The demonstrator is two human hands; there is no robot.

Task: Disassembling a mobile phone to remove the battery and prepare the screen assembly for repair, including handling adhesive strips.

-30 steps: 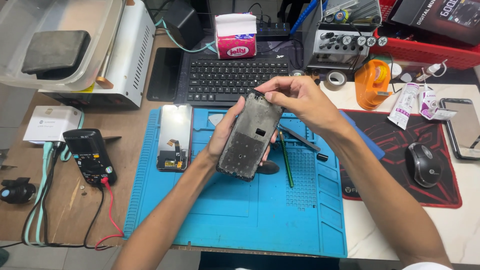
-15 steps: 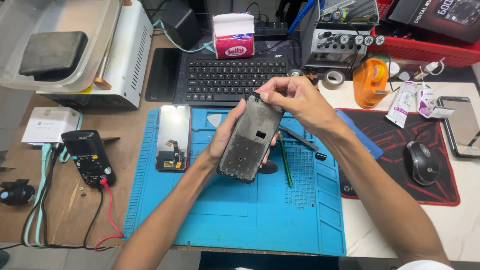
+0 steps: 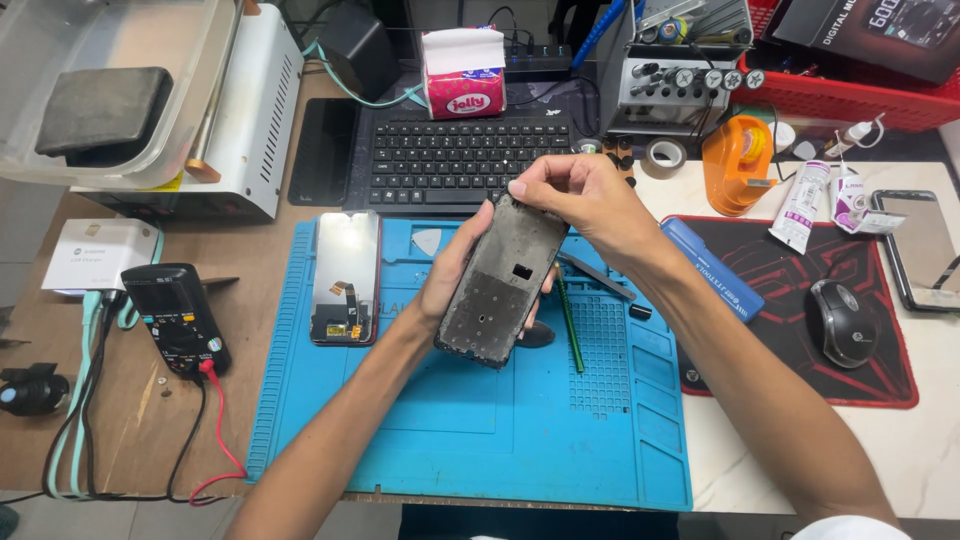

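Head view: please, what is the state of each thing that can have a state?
Phone frame: stripped, tilted, held off the mat.
Left hand: gripping the frame from behind.
Right hand: pinching the frame's top edge.
Phone screen: detached, lying on the blue mat.
Multimeter: leads plugged in.

A wooden bench (image 3: 160, 410) carries a blue mat (image 3: 480, 440) under the fingers (image 3: 470, 240), a multimeter (image 3: 175, 318) left, and perhaps marble right

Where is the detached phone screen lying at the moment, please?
The phone screen lies face down on the blue mat's left part, beside the left hand, right of the multimeter.
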